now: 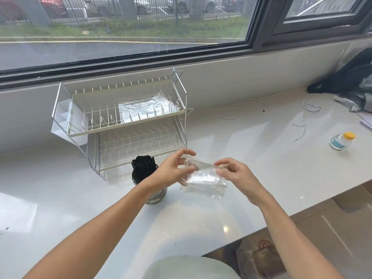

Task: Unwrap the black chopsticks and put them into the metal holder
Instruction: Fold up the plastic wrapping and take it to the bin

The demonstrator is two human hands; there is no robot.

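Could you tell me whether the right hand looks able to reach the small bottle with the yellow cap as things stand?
Probably yes, once free: the counter between the right hand and the bottle lies bare, but that hand now pinches the clear wrapper.

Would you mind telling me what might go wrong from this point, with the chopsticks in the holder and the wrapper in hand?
The left hand works right beside the black chopsticks, so a stray forearm could tip the metal holder. The clear wrapper, pinched by both the left and the right hand, could slip and slide off the glossy counter.
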